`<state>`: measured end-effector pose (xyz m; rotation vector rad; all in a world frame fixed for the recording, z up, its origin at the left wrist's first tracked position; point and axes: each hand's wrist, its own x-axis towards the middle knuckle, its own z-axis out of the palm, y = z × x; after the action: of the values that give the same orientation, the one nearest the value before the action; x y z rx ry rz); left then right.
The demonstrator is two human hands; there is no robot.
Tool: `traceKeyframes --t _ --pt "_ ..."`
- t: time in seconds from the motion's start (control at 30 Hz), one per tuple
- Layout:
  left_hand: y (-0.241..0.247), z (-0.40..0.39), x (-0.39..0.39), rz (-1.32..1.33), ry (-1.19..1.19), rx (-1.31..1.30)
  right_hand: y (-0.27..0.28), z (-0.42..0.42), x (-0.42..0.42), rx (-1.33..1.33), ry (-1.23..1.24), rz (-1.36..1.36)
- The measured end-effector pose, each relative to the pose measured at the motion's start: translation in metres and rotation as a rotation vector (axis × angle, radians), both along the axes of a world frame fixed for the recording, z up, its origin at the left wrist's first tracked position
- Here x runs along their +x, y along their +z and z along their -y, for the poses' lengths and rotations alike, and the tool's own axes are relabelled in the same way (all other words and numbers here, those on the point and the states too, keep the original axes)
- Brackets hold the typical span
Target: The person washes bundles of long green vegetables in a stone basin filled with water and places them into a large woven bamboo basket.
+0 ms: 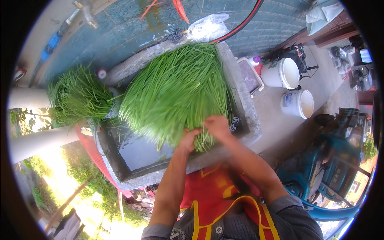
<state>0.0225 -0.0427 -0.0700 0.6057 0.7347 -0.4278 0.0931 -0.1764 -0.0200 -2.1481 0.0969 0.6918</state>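
Observation:
A large heap of long, thin green leaves, like Chinese chives [180, 87], fills much of a rectangular concrete trough [240, 87] that holds water. At the heap's near edge, my left hand [188, 139] is closed around leaf ends. Close beside it on the right, my right hand [216, 126] has its fingers bent against the leaves; what lies between its fingers is hidden. Another bundle of green leaves [81, 99] stands in a container at the trough's left end.
Right of the trough are a rectangular basin [249, 75] and two white plastic buckets [285, 73]. A clear plastic bag [208, 27] and a black-and-red hose [240, 27] lie at the back rim. A tap [87, 16] is on the wall; a teal vehicle [336, 168] stands at lower right.

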Motion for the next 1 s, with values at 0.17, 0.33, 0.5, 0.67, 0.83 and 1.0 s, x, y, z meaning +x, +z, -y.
traceKeyframes --t 0.17,0.33,0.5,0.67,0.83,1.0 --pt "-0.004 0.000 -0.001 0.007 0.004 -0.042 0.001 0.003 -0.002 0.126 -0.120 -0.134" --pt "-0.003 0.000 -0.001 -0.043 0.026 -0.081 -0.001 0.006 -0.015 0.230 -0.112 -0.031" --pt "-0.002 0.000 0.006 -0.155 0.012 -0.132 -0.016 0.016 -0.039 0.439 -0.058 0.116" --pt "0.013 -0.001 0.009 -0.116 -0.077 0.004 0.007 0.020 -0.051 0.309 0.187 0.217" --pt "0.005 0.005 0.010 -0.044 -0.106 0.058 0.012 0.024 -0.065 0.271 0.281 0.223" --pt "-0.021 0.016 0.007 -0.086 -0.020 0.305 0.040 0.030 -0.061 0.364 0.283 -0.115"
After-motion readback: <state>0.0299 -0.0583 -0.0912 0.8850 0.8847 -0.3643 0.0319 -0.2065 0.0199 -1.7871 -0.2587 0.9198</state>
